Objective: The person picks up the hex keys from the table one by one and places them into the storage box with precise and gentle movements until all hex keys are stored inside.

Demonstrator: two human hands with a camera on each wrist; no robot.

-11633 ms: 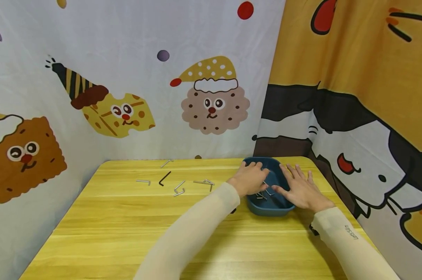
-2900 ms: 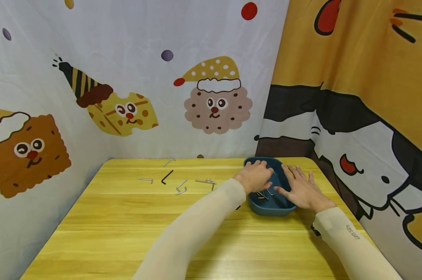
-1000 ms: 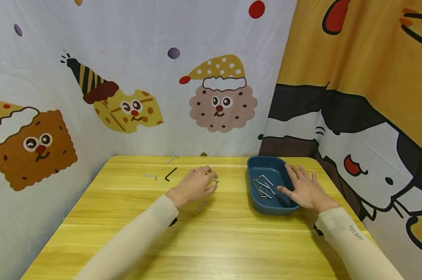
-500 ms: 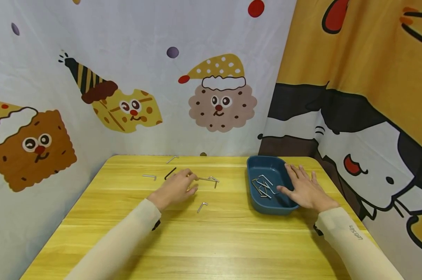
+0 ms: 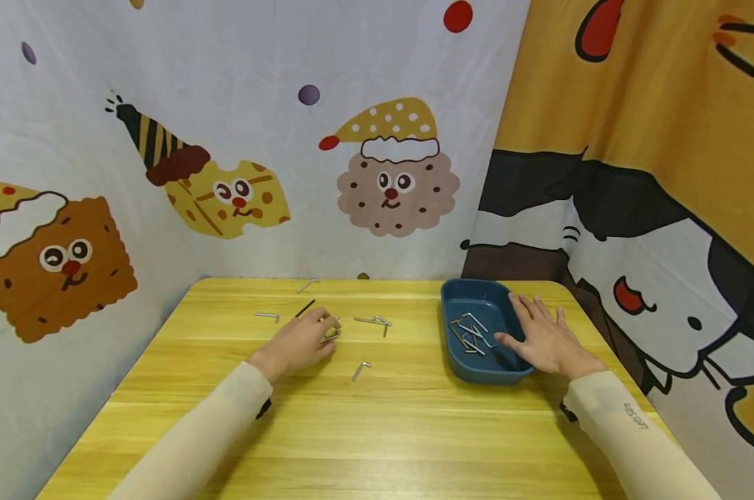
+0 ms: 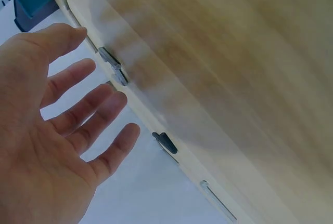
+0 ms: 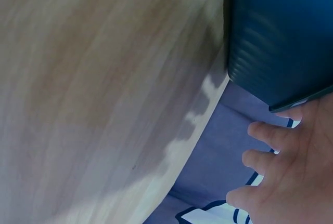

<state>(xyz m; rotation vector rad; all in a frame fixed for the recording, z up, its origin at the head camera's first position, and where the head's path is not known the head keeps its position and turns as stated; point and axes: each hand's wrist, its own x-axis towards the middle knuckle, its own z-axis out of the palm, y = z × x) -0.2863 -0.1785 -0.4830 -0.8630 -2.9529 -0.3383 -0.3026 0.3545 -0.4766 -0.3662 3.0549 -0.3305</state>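
Observation:
My left hand [image 5: 296,344] is low over the table, fingers spread and loosely bent. Two silver hex keys [image 5: 330,339] lie at its fingertips, partly hidden by them. In the left wrist view the palm and fingers of the left hand [image 6: 47,104] show with nothing held, the silver hex keys [image 6: 113,65] just beyond. A black hex key [image 5: 305,308] lies behind the hand, its short end hidden. My right hand [image 5: 548,340] rests with straight fingers on the right rim of a blue plastic bin [image 5: 486,377]. Several hex keys [image 5: 471,335] lie inside it.
More silver hex keys lie on the wooden table [image 5: 377,437]: one at the left [image 5: 267,315], one by the back edge [image 5: 308,285], a touching group [image 5: 373,321] in the middle, one nearer the front [image 5: 361,371]. A printed curtain [image 5: 389,257] hangs behind.
My left hand was over the bin in the two oldest frames. It has since moved left across the table, past the middle group, to the pair of hex keys. The right hand stays on the rim.

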